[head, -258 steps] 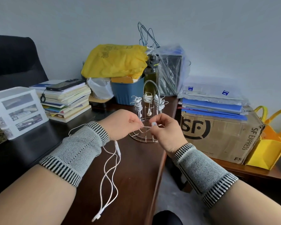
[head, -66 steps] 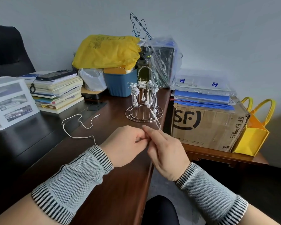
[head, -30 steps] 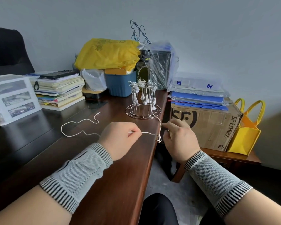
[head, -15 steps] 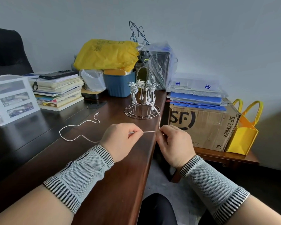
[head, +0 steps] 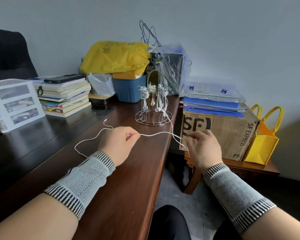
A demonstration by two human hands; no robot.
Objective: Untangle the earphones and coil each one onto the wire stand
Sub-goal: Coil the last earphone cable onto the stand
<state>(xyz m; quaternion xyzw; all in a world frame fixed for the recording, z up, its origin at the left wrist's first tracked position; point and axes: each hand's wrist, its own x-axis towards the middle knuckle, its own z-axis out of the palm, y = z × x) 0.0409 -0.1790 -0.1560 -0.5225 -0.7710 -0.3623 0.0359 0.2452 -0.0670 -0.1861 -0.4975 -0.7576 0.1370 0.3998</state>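
A white earphone cable (head: 154, 134) stretches between my hands above the desk's right edge. My left hand (head: 118, 144) pinches it near the desk edge; behind that hand the cable loops over the brown desk (head: 125, 179) and ends in a plug (head: 105, 120). My right hand (head: 203, 148) pinches the cable beyond the edge, where two thin strands run up to the wire stand (head: 153, 103). The stand sits near the desk's right edge, with several coiled white earphones hanging on its arms.
Behind the stand are a blue bin (head: 128, 89) under a yellow bag (head: 114, 57) and a plastic-wrapped box (head: 171, 70). A book stack (head: 64, 96) and a white drawer unit (head: 12, 103) stand at left. An SF Express carton (head: 218, 134) and a yellow tote (head: 261, 141) sit right.
My right hand has moved right and away from my left, drawing a longer length of cable between them. The loop on the desk has shifted a little.
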